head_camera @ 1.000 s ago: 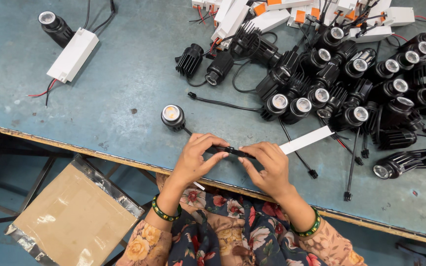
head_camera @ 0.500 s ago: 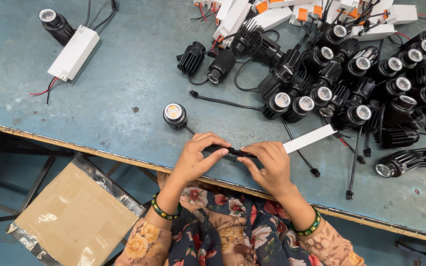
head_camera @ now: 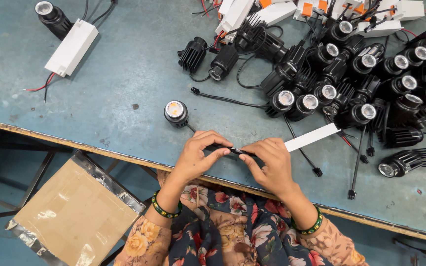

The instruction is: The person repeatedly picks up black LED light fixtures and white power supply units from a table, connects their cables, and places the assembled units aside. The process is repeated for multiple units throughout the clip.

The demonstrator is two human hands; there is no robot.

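My left hand (head_camera: 198, 155) and my right hand (head_camera: 267, 162) meet near the front edge of the blue-green table (head_camera: 124, 74). Between their fingertips they pinch a small black cable connector (head_camera: 234, 149). Its thin black wire runs back to a black spotlight (head_camera: 175, 113) with a yellow-white lens, standing just left of my left hand. A white flat driver box (head_camera: 312, 137) pokes out from behind my right hand, with red and black wires at its far end.
A pile of several black finned spotlights (head_camera: 366, 83) with loose cables fills the right side. White driver boxes (head_camera: 252, 12) lie at the top. Another spotlight (head_camera: 50, 15) and white driver (head_camera: 72, 47) sit top left. A cardboard sheet (head_camera: 70, 212) lies below the table edge.
My hands stay at the same spot; the fingertips have shifted slightly on the connector. The view has moved a little.
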